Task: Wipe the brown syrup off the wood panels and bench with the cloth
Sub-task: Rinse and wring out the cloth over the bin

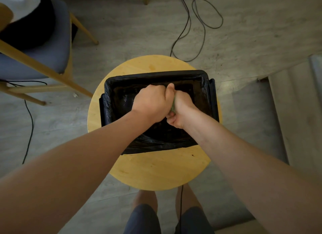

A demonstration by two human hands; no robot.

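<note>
A round wooden table carries a black-lined bin, chair at ten o'clock. Over the bin, the left hand and, at its three o'clock, the right hand both clench the green cloth.

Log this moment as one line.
left hand: grips cloth | right hand: grips cloth | where: over black-lined bin on round stool | likely step: wringing

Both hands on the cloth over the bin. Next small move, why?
Probably twist the cloth with opposite wrist turns, wringing it into the bin: left hand and right hand both grip it, bunched between them, directly above the opening.
</note>
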